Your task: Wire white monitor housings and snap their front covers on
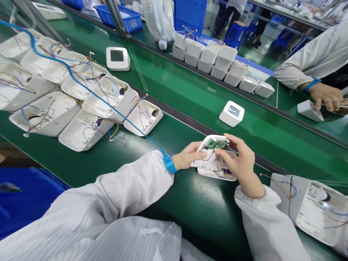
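My left hand (189, 156) grips the left side of a white plastic cover with a green circuit board (214, 144) inside it. On the board's right side, my right hand (239, 156) has its thumb near the wires and its fingers at the cover's upper edge. Below the cover lies an open white housing (216, 173) with thin coloured wires in it. Wires seem to run between the two parts, though my fingers hide some of them. A blue wrist strap (170, 164) with a coiled cord circles my left wrist.
Several open white housings (67, 108) with loose wires crowd the bench at left; more housings (320, 206) lie at right. Finished-looking units with screens (231, 113) sit on the green belt (176, 90). Stacked housings (214, 59) line the far side, where a co-worker's hand (326, 97) works.
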A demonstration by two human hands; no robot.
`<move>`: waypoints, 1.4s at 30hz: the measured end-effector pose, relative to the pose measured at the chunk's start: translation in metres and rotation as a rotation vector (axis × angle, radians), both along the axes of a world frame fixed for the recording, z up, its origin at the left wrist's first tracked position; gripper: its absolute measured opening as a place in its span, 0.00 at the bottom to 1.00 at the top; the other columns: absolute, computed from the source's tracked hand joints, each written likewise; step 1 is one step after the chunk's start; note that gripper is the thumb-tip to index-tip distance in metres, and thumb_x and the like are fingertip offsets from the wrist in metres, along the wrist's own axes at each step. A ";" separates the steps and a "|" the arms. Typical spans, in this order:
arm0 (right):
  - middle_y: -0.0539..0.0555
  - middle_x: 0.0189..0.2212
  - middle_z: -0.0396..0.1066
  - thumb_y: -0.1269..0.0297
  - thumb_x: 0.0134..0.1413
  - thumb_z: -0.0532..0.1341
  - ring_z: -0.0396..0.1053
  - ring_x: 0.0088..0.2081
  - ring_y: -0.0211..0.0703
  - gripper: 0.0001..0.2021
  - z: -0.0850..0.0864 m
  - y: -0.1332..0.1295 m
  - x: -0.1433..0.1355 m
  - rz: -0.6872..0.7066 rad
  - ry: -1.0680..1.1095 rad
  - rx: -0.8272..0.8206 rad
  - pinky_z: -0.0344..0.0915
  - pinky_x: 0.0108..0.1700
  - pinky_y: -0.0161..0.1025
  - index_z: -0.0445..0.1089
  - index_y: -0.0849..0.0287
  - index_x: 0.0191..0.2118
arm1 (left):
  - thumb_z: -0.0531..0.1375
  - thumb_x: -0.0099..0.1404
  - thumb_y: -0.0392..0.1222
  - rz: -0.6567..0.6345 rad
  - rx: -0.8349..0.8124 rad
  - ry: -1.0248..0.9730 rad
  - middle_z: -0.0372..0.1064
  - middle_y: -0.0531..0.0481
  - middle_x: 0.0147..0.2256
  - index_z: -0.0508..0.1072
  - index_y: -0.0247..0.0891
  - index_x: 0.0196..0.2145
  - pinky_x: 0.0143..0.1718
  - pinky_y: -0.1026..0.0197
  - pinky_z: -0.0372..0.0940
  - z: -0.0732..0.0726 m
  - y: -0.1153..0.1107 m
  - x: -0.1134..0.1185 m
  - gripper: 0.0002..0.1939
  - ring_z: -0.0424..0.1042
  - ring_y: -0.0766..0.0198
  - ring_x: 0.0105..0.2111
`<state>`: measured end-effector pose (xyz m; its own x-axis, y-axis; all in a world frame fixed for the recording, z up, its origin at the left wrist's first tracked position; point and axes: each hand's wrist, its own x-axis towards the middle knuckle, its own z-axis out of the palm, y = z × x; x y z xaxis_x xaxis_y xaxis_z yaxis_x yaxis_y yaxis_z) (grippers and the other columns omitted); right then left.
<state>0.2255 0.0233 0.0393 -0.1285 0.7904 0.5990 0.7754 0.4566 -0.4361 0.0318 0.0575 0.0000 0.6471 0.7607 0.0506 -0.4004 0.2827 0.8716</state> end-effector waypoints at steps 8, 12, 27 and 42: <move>0.50 0.30 0.69 0.73 0.59 0.59 0.68 0.34 0.42 0.09 0.019 -0.007 -0.004 0.118 -0.216 0.212 0.64 0.35 0.41 0.70 0.50 0.40 | 0.46 0.63 0.73 0.491 0.531 0.265 0.67 0.39 0.58 0.70 0.40 0.57 0.61 0.44 0.55 -0.007 0.011 0.001 0.40 0.64 0.46 0.58; 0.53 0.33 0.72 0.71 0.63 0.56 0.67 0.35 0.42 0.08 0.017 -0.009 -0.014 0.270 -0.499 0.047 0.59 0.35 0.42 0.72 0.53 0.37 | 0.64 0.44 0.74 0.374 0.750 0.588 0.67 0.35 0.56 0.62 0.37 0.63 0.60 0.36 0.51 -0.007 0.004 0.001 0.56 0.62 0.38 0.56; 0.63 0.52 0.70 0.55 0.64 0.56 0.72 0.49 0.51 0.24 -0.005 0.015 0.011 0.010 0.076 -0.185 0.71 0.46 0.50 0.55 0.57 0.61 | 0.58 0.53 0.75 0.206 0.763 0.328 0.52 0.35 0.62 0.41 0.43 0.70 0.62 0.38 0.51 -0.012 0.003 0.002 0.58 0.55 0.41 0.59; 0.56 0.27 0.69 0.69 0.58 0.61 0.65 0.28 0.44 0.05 0.010 -0.010 -0.020 0.036 -0.654 -0.350 0.56 0.28 0.40 0.75 0.57 0.32 | 0.53 0.65 0.61 0.171 0.725 0.106 0.48 0.41 0.67 0.46 0.46 0.69 0.62 0.41 0.54 -0.012 -0.001 0.000 0.40 0.56 0.43 0.61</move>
<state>0.2052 0.0136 0.0493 -0.4017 0.9098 0.1047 0.9141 0.4053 -0.0147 0.0322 0.0569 -0.0119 0.5524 0.6504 0.5215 -0.2910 -0.4357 0.8517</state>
